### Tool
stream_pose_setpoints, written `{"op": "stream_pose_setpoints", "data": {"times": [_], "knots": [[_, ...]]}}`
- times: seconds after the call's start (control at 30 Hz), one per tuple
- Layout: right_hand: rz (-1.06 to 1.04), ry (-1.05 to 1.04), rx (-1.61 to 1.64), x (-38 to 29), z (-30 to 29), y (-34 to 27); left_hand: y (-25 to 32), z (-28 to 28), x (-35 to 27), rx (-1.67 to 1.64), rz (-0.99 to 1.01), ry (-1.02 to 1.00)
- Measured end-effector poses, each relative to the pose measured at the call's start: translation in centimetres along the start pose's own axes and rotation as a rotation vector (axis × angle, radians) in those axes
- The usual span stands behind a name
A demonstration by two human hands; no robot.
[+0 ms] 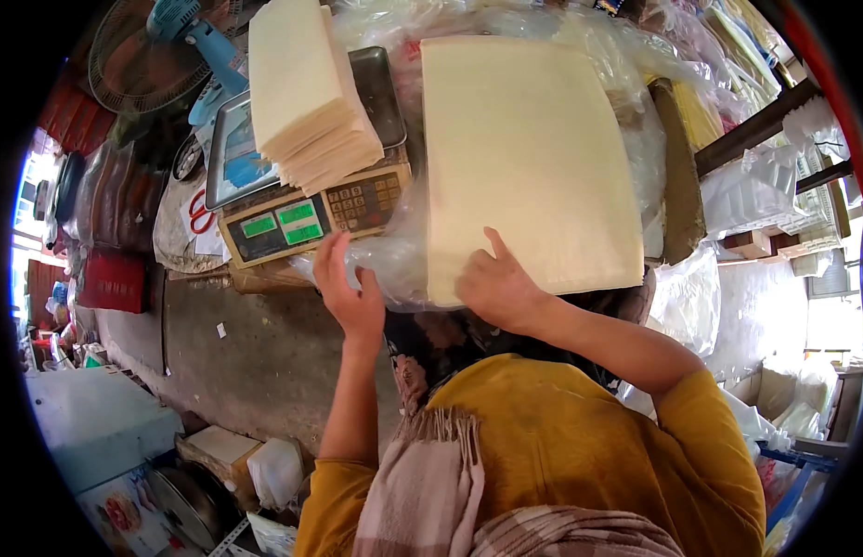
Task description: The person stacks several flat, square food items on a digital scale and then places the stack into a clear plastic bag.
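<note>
A broad stack of pale yellow sheets point(529, 160) lies before me on clear plastic. Over its near left edge is my right hand point(497, 285), index finger extended and the others curled, nothing visible in it; whether it touches the top sheet I cannot tell. My left hand point(348, 285) is raised just in front of the digital scale point(271, 230), fingers apart and empty. On the scale's metal tray point(379, 90) a tall pile of folded cream sheets point(306, 90) rests at a slant. The scale's display is lit green.
Red-handled scissors point(201, 212) lie left of the scale. A blue fan point(219, 56) stands at the back left. Crumpled plastic bags point(633, 118) and a cardboard piece point(675, 174) border the sheets on the right. Boxes point(222, 449) stand low on the left.
</note>
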State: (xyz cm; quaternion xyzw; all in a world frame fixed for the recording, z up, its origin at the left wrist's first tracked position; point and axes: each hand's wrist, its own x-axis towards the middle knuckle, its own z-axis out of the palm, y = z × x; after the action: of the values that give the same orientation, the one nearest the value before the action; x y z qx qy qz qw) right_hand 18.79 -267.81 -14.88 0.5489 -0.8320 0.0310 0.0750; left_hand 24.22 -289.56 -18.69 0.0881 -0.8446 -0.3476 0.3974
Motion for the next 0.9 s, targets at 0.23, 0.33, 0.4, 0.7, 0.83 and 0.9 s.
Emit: {"op": "stream_pose_setpoints", "data": {"times": [0.23,0.33,0.4,0.7,0.83,0.9], "knots": [[0.0,0.088,0.07,1.0,1.9,0.0,0.9,0.4,-2.6,-0.031,-0.019,0.025],[0.213,0.081,0.565,0.6,1.1,1.4,1.9,0.6,-3.3,-0.1,-0.06,-0.074],[0.341,0.129,0.681,0.6,-0.2,1.2,1.9,1.1,-3.9,-0.123,-0.01,-0.156],[0.167,0.176,0.28,2.0,0.9,-0.6,2.1,2.1,-5.0,-0.314,-0.288,-0.255],[0.13,0.112,0.14,2.5,1.2,-0.9,3.5,1.1,-3.6,-0.629,-0.623,-0.32],[0.266,0.162,0.383,2.4,1.4,-0.1,3.2,1.2,-3.7,-0.649,-0.645,-0.338]]}}
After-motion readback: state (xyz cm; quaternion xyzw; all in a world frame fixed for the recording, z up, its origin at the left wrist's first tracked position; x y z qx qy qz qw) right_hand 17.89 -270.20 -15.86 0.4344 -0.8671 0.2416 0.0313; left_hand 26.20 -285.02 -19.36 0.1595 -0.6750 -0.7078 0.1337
